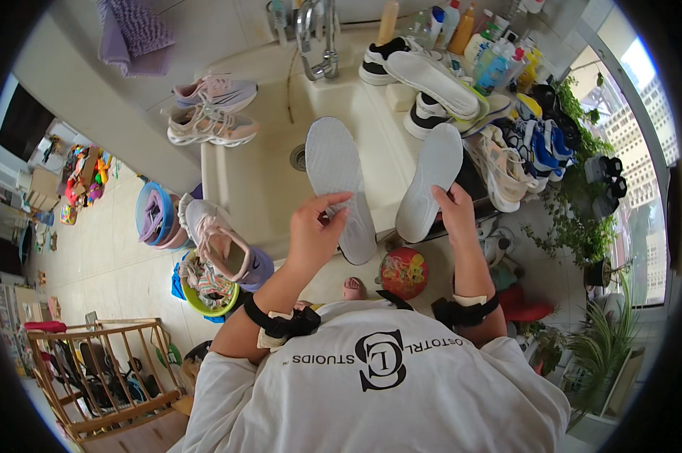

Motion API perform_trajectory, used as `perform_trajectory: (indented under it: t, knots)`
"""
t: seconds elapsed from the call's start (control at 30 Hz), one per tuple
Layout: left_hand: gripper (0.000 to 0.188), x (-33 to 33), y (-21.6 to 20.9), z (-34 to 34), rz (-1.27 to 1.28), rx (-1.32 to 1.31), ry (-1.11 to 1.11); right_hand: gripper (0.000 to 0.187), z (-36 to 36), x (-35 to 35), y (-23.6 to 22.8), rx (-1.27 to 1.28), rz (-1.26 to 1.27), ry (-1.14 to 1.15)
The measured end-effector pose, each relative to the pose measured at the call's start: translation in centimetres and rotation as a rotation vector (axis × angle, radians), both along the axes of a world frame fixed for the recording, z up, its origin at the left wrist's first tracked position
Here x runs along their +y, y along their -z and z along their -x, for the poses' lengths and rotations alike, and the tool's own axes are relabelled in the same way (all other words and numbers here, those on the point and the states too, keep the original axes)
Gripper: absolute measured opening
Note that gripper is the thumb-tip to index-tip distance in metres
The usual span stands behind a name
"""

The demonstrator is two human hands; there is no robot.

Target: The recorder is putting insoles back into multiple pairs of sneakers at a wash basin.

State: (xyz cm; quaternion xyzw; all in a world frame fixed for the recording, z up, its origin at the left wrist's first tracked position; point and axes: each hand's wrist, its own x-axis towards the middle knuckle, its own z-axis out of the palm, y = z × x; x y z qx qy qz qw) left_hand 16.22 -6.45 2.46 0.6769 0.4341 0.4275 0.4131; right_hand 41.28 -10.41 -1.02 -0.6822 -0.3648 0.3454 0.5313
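Two pale grey shoe insoles are held up above the front of a cream sink (235,192). My left hand (317,226) grips the left insole (335,162) at its right-hand lower half, fingers curled in a pinch across it. My right hand (455,211) pinches the right insole (431,170) by its right edge, thumb lying on its face. Both insoles stand roughly upright and apart from each other, toe ends pointing away from me. Behind the left one, the metal drain (298,158) shows in the sink's bottom.
A chrome faucet (322,45) rises at the back. Pink-grey sneakers (212,124) sit on the left ledge, a lilac shoe (227,249) at the near left corner. Black-white shoes (427,113), a white insole (435,83), beige sneakers (499,170) and several bottles (492,64) crowd the right.
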Motion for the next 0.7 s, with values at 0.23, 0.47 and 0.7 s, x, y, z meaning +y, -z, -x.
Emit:
perform_trajectory:
  t: [0.23, 0.47, 0.7]
  knots:
    - [0.022, 0.4, 0.5, -2.1, 0.055, 0.017, 0.033, 0.029, -5.5, -0.8, 0.4, -0.605, 0.275, 0.025]
    - [0.022, 0.4, 0.8, -2.3, 0.11, -0.009, 0.049, 0.037, -5.1, -0.5, -0.1, -0.78, 0.401, 0.057]
    - [0.021, 0.2, 0.4, -1.4, 0.102, 0.007, 0.026, 0.036, -4.2, 0.4, -1.4, -0.937, 0.49, 0.026]
